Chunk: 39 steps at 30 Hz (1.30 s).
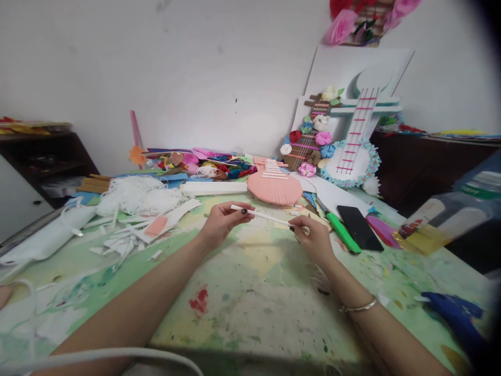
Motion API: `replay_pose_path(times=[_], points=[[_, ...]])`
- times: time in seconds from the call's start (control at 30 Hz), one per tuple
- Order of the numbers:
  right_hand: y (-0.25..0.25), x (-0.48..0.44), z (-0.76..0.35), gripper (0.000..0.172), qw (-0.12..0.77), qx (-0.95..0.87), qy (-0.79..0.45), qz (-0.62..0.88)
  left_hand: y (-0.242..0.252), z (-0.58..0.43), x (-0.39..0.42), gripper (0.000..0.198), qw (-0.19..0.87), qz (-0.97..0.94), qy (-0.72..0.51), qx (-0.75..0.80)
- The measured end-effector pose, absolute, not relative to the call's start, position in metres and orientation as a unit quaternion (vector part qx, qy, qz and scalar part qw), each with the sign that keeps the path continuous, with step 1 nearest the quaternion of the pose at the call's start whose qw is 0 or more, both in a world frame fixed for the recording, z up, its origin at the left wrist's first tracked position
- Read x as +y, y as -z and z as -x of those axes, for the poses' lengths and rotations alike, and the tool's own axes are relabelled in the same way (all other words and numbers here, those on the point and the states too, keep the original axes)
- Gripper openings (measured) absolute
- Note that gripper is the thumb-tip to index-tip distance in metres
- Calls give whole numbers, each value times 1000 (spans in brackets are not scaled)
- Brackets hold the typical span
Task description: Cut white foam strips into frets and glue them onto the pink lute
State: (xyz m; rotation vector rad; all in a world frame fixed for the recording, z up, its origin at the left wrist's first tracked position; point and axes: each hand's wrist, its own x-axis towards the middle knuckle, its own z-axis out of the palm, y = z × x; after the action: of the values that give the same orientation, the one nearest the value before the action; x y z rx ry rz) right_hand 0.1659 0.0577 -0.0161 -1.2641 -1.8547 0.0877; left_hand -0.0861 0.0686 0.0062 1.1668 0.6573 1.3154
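Holding a thin white stick (261,214) between both hands, you have it lifted just above the paint-stained surface (250,292). Your left hand (223,222) pinches its left end with fingertips closed on it; your right hand (313,237) grips the right end the same way. The stick runs slightly downward from left to right, spanning the gap between them. It looks bare, so the shaping or fitting seems barely begun. Beyond it lies a pink guitar cutout (274,185) already strung with white bars; a green knife (338,227) and a black phone (359,227) lie just right of your right hand.
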Motion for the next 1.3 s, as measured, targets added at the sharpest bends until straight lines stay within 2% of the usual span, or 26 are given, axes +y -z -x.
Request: replay_pose_path(times=[0.53,0.77,0.93,1.07,1.2,1.3], points=[[22,65,-171,22,388,-756,-12,527,10,99,88,31,635,-461,-512,348],[26,68,-173,23,369,-753,-16,544,30,99,98,31,550,-531,-478,432],[28,80,-175,23,359,-759,-12,542,38,88,105,21,446,-634,-431,462],[32,94,-182,23,356,-758,-14,547,39,81,108,13,408,-692,-374,463],[36,95,-182,16,356,-768,-6,532,39,82,103,14,386,-707,-395,442],[35,91,-181,18,375,-773,20,511,38,83,101,11,375,-691,-426,448]])
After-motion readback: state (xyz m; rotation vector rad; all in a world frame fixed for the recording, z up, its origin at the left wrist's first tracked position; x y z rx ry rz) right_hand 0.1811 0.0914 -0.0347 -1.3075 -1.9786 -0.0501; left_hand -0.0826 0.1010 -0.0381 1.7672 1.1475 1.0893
